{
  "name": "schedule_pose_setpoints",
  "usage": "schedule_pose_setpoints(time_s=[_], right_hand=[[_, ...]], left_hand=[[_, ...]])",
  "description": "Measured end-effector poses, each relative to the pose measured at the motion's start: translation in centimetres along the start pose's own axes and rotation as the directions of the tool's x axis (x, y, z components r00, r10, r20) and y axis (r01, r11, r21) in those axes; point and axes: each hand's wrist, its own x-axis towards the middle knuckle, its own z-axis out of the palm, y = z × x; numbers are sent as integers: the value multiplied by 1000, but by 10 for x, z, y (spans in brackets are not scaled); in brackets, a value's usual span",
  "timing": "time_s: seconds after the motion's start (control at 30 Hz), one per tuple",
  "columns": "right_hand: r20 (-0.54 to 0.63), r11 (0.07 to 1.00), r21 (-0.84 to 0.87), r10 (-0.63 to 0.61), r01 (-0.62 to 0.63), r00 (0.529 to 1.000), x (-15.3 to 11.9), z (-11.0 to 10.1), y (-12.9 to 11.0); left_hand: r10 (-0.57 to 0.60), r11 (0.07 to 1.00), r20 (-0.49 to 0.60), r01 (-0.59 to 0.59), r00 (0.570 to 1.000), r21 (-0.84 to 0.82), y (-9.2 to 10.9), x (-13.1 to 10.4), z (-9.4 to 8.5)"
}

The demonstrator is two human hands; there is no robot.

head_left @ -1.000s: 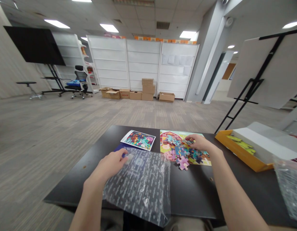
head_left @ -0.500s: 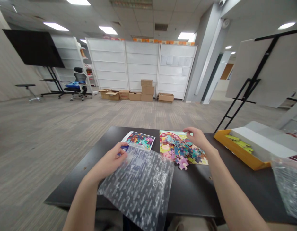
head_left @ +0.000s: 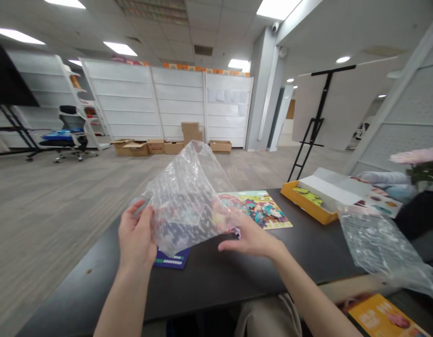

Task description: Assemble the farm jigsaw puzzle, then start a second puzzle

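- Two bare hands: left hand (head_left: 136,236) holding the left edge of a clear plastic bag (head_left: 184,201); right hand (head_left: 254,238) at its right edge, thumb spread wide from fingers partly obscured by film.
- Bag: thin, crinkled, white-printed, tented above a smooth black table (head_left: 216,276).
- Blue card (head_left: 174,261): flat, printed, partly beneath the bag.
- Puzzle pieces (head_left: 263,213): multicoloured, heaped on a flat illustrated board (head_left: 284,224).
- Yellow box (head_left: 307,204): rigid, open, white inside.
- Cardboard boxes (head_left: 220,147): brown, floor-standing.

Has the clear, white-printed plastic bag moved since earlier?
Yes, upward: the bag overhung the near edge of the black table; now its top shows above the far edge.
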Motion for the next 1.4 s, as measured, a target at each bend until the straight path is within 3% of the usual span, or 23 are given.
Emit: schedule_pose_setpoints(time_s=[0.03, 0.13, 0.23, 0.37, 0.47, 0.63, 0.73, 0.83, 0.87, 0.93, 1.07, 1.2, 1.33, 1.4], right_hand=[[-35, 998, 46, 34, -32, 999, -7, 5, -7], [-228, 963, 234, 189, -134, 955, -20, 15, -16], [-432, 905, 387, 347, -176, 832, -30, 4, -8], [-639, 887, 401, 451, -230, 623, -59, -52, 11], [-767, 891, 416, 451, -182, 456, -97, -116, 18], [-846, 873, 462, 487, -156, 218, -179, -212, 30], [-838, 832, 530, 544, -164, 50, -228, -239, 49], [-807, 769, 582, 586, -263, -74, -267, -243, 68], [-794, 742, 597, 601, -304, -93, -277, -241, 74], [-746, 681, 642, 661, -351, -80, -291, -235, 83], [-671, 632, 721, 739, -285, -60, -295, -229, 87], [-726, 705, 683, 685, -190, -68, -263, -240, 79], [-794, 791, 607, 606, -76, -39, -213, -264, 78], [-812, 808, 583, 582, -88, -38, -190, -275, 84]], left_hand=[[-64, 994, -71, 57, 995, -93, 1, -5, 13], [-103, 975, -63, 89, 993, -204, 5, -28, 56], [-104, 976, 22, 106, 994, -191, 5, -52, 93], [-33, 988, 232, 67, 972, -138, -1, -78, 122], [48, 986, 356, 11, 933, -164, -4, -85, 129], [120, 992, 394, -101, 911, -69, -5, -77, 121], [135, 990, 379, -135, 916, -27, -5, -71, 112], [147, 988, 378, -156, 914, -6, -5, -67, 103], [149, 987, 380, -163, 913, 4, -5, -66, 101], [149, 985, 377, -172, 914, 28, -4, -64, 96], [144, 981, 371, -181, 917, 67, -5, -59, 89], [151, 977, 375, -196, 915, 84, -8, -56, 84], [164, 971, 382, -218, 910, 102, -10, -54, 82], [175, 966, 386, -234, 906, 112, -10, -53, 81]])
